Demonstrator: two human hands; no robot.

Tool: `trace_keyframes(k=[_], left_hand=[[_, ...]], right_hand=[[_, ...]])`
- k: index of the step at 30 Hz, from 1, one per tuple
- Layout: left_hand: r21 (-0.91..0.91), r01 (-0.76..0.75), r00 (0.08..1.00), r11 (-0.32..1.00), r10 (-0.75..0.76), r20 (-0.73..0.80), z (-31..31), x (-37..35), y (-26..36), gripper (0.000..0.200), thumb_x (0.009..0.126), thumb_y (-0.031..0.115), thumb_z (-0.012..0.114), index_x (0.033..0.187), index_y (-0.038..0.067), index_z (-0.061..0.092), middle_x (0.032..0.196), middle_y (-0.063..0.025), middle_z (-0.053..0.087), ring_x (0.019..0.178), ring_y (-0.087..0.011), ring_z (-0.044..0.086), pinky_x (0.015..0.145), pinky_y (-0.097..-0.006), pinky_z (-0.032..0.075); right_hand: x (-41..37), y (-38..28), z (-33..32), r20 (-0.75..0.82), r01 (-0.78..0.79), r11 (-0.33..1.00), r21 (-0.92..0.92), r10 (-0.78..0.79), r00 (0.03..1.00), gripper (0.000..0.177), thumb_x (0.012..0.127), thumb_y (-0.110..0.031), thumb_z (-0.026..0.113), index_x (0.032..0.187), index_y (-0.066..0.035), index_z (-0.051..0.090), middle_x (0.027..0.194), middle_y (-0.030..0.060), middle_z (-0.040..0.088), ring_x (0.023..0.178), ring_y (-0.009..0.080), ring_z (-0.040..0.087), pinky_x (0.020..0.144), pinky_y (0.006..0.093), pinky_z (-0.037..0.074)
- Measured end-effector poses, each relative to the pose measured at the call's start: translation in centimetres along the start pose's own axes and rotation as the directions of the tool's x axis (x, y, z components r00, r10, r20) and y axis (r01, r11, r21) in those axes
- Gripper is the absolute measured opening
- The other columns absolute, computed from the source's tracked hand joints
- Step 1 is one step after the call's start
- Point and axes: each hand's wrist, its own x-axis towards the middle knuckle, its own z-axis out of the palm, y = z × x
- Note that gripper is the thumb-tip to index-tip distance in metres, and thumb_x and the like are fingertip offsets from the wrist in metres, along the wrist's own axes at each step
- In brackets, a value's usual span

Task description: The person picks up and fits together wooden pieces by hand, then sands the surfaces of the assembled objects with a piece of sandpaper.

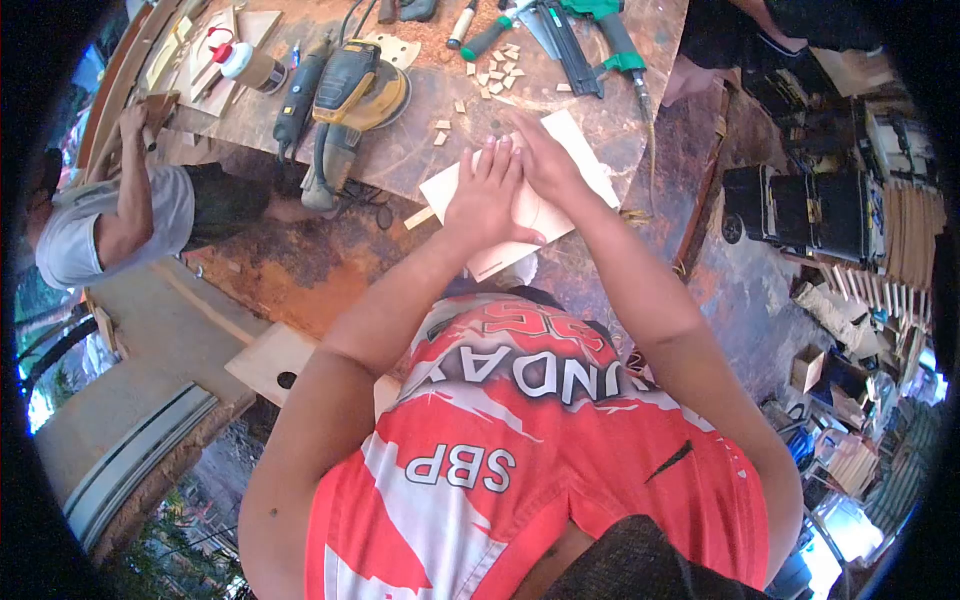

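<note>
A pale, flat rectangular board [590,150] lies slanted at the near edge of the workbench. My left hand [487,190] rests flat on it, fingers stretched toward the far edge and thumb out to the right. Beside it, my right hand [548,165] lies on the board with its fingers extended, their tips close to my left fingertips. I see nothing held in either hand, though the underside of the right one is hidden. Small wooden pieces [497,75] are scattered beyond the board, a few of them [441,131] nearer my left hand.
On the workbench [420,165] lie a yellow-black sander [360,90], a dark slim power tool [303,95], a glue bottle [250,66] and a green-black nail gun [570,50] with its hose. Another person [120,215] works at left. Black cases [800,210] stand at right.
</note>
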Motion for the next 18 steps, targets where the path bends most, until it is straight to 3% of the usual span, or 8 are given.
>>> trace_keyframes(k=[2, 3, 4, 7, 9, 14, 18], left_hand=[[0.011, -0.016, 0.998, 1.0, 0.016, -0.066, -0.4, 0.0, -0.5, 0.133, 0.055, 0.077, 0.072, 0.15, -0.004, 0.025, 0.155, -0.0242, 0.025, 0.147, -0.0384, 0.017, 0.117, -0.0584, 0.009], [-0.018, -0.014, 0.998, 1.0, 0.013, -0.055, 0.1, -0.8, 1.0, 0.133, 0.055, 0.077, 0.072, 0.15, -0.004, 0.025, 0.155, -0.0242, 0.025, 0.147, -0.0384, 0.017, 0.117, -0.0584, 0.009], [0.004, -0.022, 0.995, 1.0, 0.022, -0.093, -0.2, 1.4, 0.3, 0.133, 0.055, 0.077, 0.072, 0.149, -0.004, 0.025, 0.155, -0.0244, 0.025, 0.147, -0.0386, 0.017, 0.117, -0.0584, 0.01], [-0.014, -0.013, 0.998, 1.0, 0.012, -0.057, -0.3, 0.5, 0.1, 0.132, 0.055, 0.075, 0.073, 0.149, -0.004, 0.026, 0.154, -0.0253, 0.026, 0.147, -0.0394, 0.018, 0.117, -0.0584, 0.009], [-0.03, -0.025, 0.997, 0.999, 0.022, -0.079, -0.3, 0.2, 0.4, 0.13, 0.056, 0.074, 0.074, 0.148, -0.004, 0.026, 0.154, -0.0258, 0.025, 0.147, -0.0397, 0.018, 0.117, -0.0582, 0.009], [0.002, -0.047, 0.996, 0.999, 0.047, -0.074, 0.1, 0.0, 0.1, 0.129, 0.057, 0.074, 0.073, 0.148, -0.006, 0.027, 0.154, -0.0278, 0.025, 0.146, -0.0413, 0.018, 0.116, -0.0591, 0.01], [-0.008, -0.059, 0.995, 0.998, 0.058, -0.075, 0.2, 0.2, -0.1, 0.129, 0.058, 0.075, 0.072, 0.148, -0.007, 0.026, 0.153, -0.0296, 0.024, 0.146, -0.0423, 0.017, 0.116, -0.0602, 0.01]], right_hand=[[-0.1, -0.9, 0.1, -0.044, -0.05, 0.999, -0.008, 0.05, 0.998, 0.051, 0.092, 0.0, 0.042, 0.143, -0.002, 0.041, 0.147, 0.0229, 0.04, 0.14, 0.0345, 0.036, 0.116, 0.0394, 0.029], [-3.9, -1.0, -0.8, -0.009, -0.068, 0.998, -0.012, 0.068, 0.998, 0.051, 0.092, 0.001, 0.041, 0.143, -0.002, 0.041, 0.147, 0.0227, 0.041, 0.139, 0.0343, 0.037, 0.116, 0.0395, 0.029], [-4.4, 0.1, -2.4, -0.024, -0.014, 0.999, -0.041, 0.013, 1.0, 0.051, 0.092, 0.002, 0.039, 0.142, -0.001, 0.041, 0.146, 0.0225, 0.042, 0.139, 0.0341, 0.037, 0.116, 0.0395, 0.029], [-9.4, -1.2, -3.0, -0.006, -0.091, 0.994, 0.054, 0.091, 0.996, 0.052, 0.092, 0.004, 0.036, 0.143, -0.001, 0.041, 0.145, 0.0229, 0.044, 0.141, 0.0336, 0.036, 0.116, 0.0403, 0.027], [-7.6, -1.8, -3.3, -0.031, -0.089, 0.992, 0.089, 0.092, 0.995, 0.05, 0.093, 0.002, 0.037, 0.143, -0.001, 0.041, 0.144, 0.021, 0.045, 0.141, 0.0317, 0.037, 0.117, 0.0391, 0.026], [-1.3, -0.6, -1.8, -0.031, -0.139, 0.913, 0.384, 0.163, 0.986, 0.05, 0.095, -0.003, 0.04, 0.146, 0.0, 0.037, 0.146, 0.0173, 0.045, 0.141, 0.0285, 0.036, 0.118, 0.0373, 0.024], [-6.4, -0.6, -2.5, -0.044, -0.072, 0.964, 0.257, 0.086, 0.995, 0.051, 0.095, -0.005, 0.041, 0.146, -0.002, 0.037, 0.146, 0.02, 0.044, 0.14, 0.0298, 0.037, 0.116, 0.0376, 0.027]])
